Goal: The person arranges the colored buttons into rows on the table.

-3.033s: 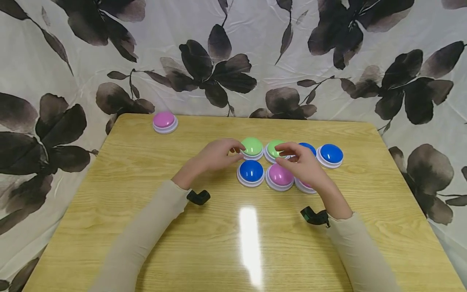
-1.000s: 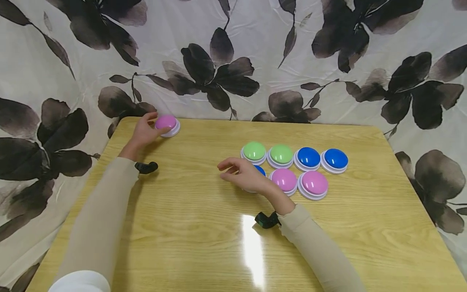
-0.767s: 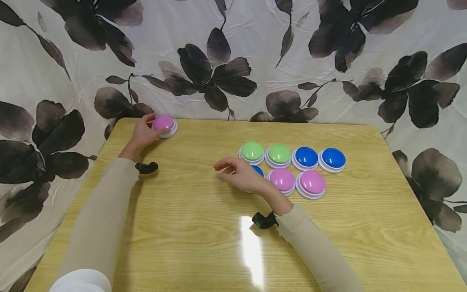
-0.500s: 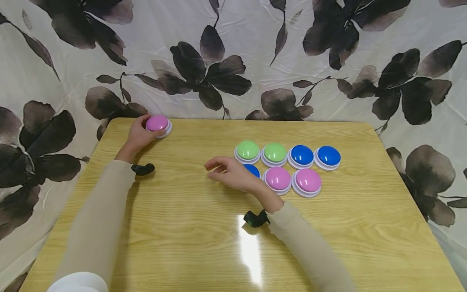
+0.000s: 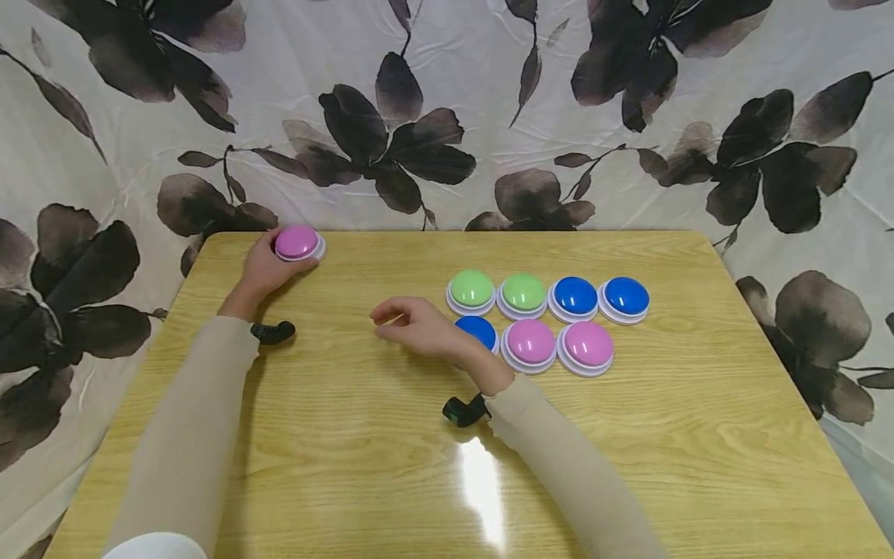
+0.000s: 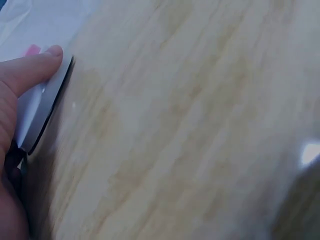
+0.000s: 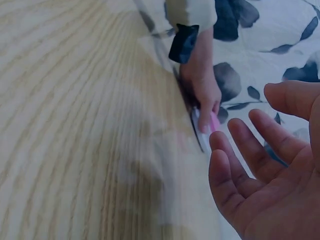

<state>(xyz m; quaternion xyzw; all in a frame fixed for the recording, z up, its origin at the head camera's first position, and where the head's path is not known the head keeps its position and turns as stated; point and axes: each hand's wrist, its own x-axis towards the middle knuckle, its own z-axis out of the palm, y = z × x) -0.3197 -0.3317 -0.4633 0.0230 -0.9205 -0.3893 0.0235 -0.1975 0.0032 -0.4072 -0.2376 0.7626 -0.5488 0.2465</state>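
At the far left of the table my left hand grips a pink dome push button by its white base. In the left wrist view the thumb lies along the top of that base, close over the wood. My right hand hovers over the middle of the table, its fingers loosely curled with nothing in them. It partly covers a blue push button behind it. The right wrist view shows its open palm facing the camera.
Two green buttons and two blue buttons form a back row on the wooden table. In front stand two pink buttons beside the partly covered blue one. A floral cloth hangs behind the table's back edge.
My left hand has left the green buttons, gone to the far-left pink button and closed round its base. My right hand has moved left, away from the pink buttons.
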